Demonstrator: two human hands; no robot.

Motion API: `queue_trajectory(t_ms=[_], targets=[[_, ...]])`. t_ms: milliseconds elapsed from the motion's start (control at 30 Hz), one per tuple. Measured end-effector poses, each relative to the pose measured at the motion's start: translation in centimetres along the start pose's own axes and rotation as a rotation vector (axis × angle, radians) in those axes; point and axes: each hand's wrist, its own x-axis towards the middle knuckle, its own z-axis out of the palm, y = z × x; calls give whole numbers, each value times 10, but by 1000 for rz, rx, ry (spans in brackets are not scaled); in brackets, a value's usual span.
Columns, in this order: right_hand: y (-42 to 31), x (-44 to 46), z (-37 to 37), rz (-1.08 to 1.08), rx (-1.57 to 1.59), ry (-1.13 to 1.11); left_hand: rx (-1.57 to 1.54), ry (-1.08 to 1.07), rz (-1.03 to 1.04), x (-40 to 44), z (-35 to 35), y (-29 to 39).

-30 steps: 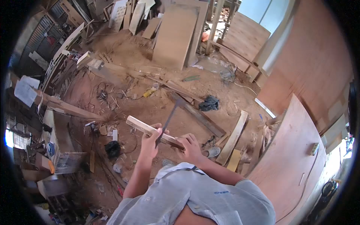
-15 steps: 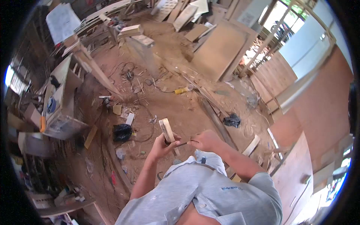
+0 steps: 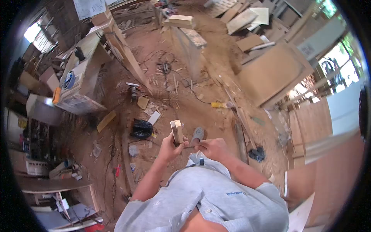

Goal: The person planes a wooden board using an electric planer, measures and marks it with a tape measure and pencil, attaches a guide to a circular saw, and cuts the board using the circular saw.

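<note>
My left hand is wrapped round a short piece of pale wood, held upright in front of my body. The wood looks like two narrow strips side by side, with a darker line between them. My right hand is closed in a pinch, just to the right of the left one. From its fingers a thin dark stick-like thing reaches across to the left thumb. Its kind is too small to make out. Below the hands, a grey clog shows on my foot.
A black plastic bag lies on the dirt floor to the left, and another dark bag to the right. Further off are a yellow tool, cables and offcuts. A wooden workbench stands left; a large board leans at right.
The view has swung to the right-to-left sense, so the bench and boards sit differently in it. A foot in a clog now shows ahead. Both hands keep their hold on the wood and thin stick.
</note>
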Motion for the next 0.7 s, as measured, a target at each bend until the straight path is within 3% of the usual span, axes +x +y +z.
queue_trajectory(t_ms=[133,233,367,600,700], targets=[[45,113,-17,-80,24,-38,27,149,-96,102,-29,8],[71,187,-47,-155,73,-83,97,45,-37,165,-57,37],[112,274,-61,-212,163,-68,-23,67,-90,242,-81,39],[165,424,-80,-249,27,-80,11,81,-190,384,-139,36],[181,514,-97,-198,60,-30,-436,143,-201,462,-163,21]])
